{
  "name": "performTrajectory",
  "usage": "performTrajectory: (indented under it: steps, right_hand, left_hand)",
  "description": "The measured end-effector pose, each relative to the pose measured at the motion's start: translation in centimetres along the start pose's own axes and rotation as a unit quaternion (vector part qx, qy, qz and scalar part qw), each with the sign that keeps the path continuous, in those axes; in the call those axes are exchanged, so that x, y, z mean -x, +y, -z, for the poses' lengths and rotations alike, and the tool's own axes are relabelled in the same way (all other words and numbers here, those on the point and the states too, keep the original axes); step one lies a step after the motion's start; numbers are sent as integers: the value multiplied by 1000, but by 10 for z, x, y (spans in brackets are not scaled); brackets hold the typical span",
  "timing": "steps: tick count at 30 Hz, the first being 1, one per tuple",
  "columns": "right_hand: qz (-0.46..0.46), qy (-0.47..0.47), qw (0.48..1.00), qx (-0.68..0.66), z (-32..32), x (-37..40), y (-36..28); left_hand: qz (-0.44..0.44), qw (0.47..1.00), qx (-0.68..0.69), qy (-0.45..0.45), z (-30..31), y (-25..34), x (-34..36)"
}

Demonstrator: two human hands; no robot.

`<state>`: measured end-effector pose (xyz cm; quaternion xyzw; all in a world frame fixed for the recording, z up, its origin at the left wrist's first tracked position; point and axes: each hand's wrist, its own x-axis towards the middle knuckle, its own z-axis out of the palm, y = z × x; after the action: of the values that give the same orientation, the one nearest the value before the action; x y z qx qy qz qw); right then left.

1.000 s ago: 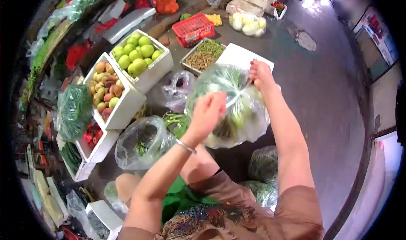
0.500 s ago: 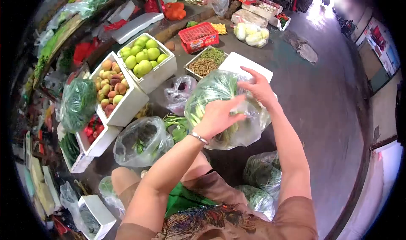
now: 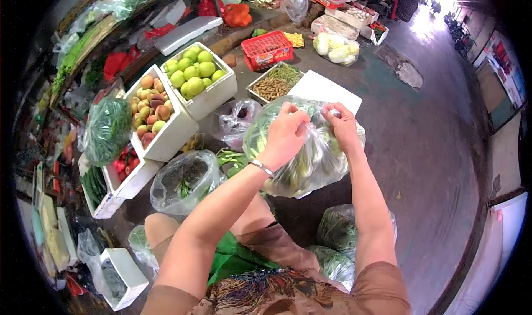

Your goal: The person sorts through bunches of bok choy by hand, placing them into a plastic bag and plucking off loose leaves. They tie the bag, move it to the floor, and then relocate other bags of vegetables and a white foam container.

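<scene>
Right fingertips (image 3: 328, 111): thumb and index closed together, pinching clear film at the top of the bag of greens (image 3: 310, 165). Left fingers (image 3: 288, 108): curled in at the same top, thumb near them; can't tell if they're clamped on film or just resting. Right hand (image 3: 344, 127) and left hand (image 3: 286, 133) sit close, a small gap between, folds in the film running up toward it.

Handling, my read: pinch film only, no leaves. Gather folds evenly from both sides, pull up and slightly apart, gently. Film looks thin, so a hard tug could split it. Wrists low, so the bag isn't lifted by one corner. Press air out before closing the neck tight.

Bag of greens is in front of me, under both hands. Can't see what carries its weight.

Relative to that bag:
- white foam lid (image 3: 332, 89): just beyond it
- tray of peanuts and green pods (image 3: 270, 87): beyond, slightly left
- red basket (image 3: 267, 51): farther beyond
- purplish bag (image 3: 235, 125): just left
- open clear bag (image 3: 165, 190): left, nearer me
- peach box (image 3: 180, 129): farther left
- two stuffed bags (image 3: 339, 229): nearer me, to the right
</scene>
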<state>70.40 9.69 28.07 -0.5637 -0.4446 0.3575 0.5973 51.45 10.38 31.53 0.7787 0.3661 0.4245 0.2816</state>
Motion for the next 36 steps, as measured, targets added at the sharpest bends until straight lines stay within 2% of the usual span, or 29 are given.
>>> performTrajectory:
  steps: [1,3,6,7,8,9,13,14,16,18,19,20,21,25,27,28,29,31,33,35,36]
  right_hand:
    - [-22,-35,999,-11,2,5,-1]
    - [-47,-71,996,-19,5,8,-1]
    - [62,-104,993,-11,3,10,6]
    - [58,-104,993,-13,1,11,7]
    - [121,-127,984,30,0,12,6]
    - [184,-151,969,74,-1,13,1]
    - [177,-208,946,175,0,16,-15]
    - [180,-208,946,175,0,16,-16]
    - [182,-212,944,177,-1,16,-15]
    - [123,-186,968,116,-1,15,-12]
    - [123,-189,967,118,1,11,-16]
    - [19,-114,993,-12,3,2,-23]
    - [-88,-36,985,-142,5,-7,-29]
    - [-58,-5,986,-158,-34,-41,-51]
    - [-79,-26,957,-277,-65,-55,-40]
    - [-134,-32,931,-339,-82,-49,-40]
    - [-114,-56,933,-336,-89,-46,-30]
    - [-111,-97,900,-410,-81,-41,-32]
    - [-78,-33,922,-377,-68,-33,-46]
    - [-51,-109,912,-393,-41,-21,-58]
    - [-66,-106,907,-403,-39,-12,-60]
  left_hand:
    - [-60,997,-31,38,-2,0,-4]
    - [-46,998,-8,41,-11,-10,-8]
    - [-10,999,22,30,-17,-26,-8]
    - [4,999,32,20,-17,-28,-8]
    - [6,999,32,17,-17,-30,-8]
    - [16,996,87,15,-18,-34,-6]
    - [32,974,226,-4,-17,-44,-5]
    - [36,973,228,1,-17,-46,-5]
    - [93,981,153,-69,-11,-41,-10]
    - [82,983,151,-72,-9,-42,-16]
    - [68,984,145,-79,-8,-43,-17]
    - [68,984,146,-76,-8,-43,-18]
    - [88,982,143,-89,-9,-44,-19]
    - [103,973,176,-107,-9,-45,-21]
    - [99,976,178,-80,-13,-47,-20]
    - [94,978,180,-46,-12,-48,-23]
    - [90,979,180,-42,-9,-50,-25]
    - [142,980,123,-61,-3,-51,-23]
    - [168,974,138,-59,-5,-53,-20]
    - [175,964,191,-55,-14,-62,-26]
    - [189,967,158,-62,-9,-52,-30]
